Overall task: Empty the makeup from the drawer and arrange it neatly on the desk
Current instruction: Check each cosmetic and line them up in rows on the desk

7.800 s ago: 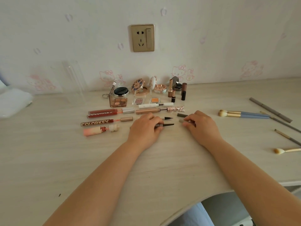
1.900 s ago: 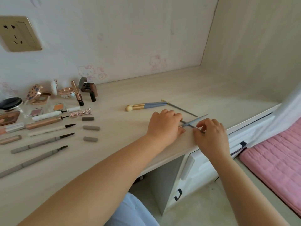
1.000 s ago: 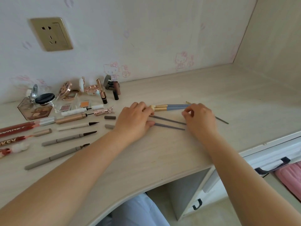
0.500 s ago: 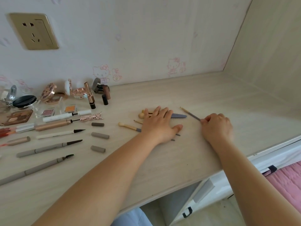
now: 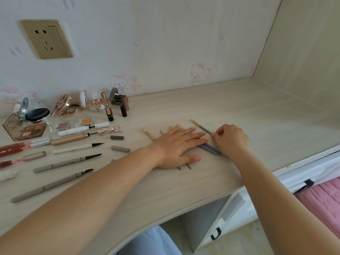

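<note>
My left hand (image 5: 176, 146) presses flat on makeup brushes (image 5: 208, 147) on the pale wood bench (image 5: 239, 111); my right hand (image 5: 230, 138) pinches one thin brush (image 5: 200, 127). Cartoon-cat wallpaper (image 5: 147, 43) carries a gold socket (image 5: 46, 39). No lettering reads clearly.

The desk (image 5: 239, 111) is lit softly and evenly. Small, faint shadows are seen under the hands. Lines are bent near the edges, most at 3 o'clock. Everything is slightly blurred.
</note>
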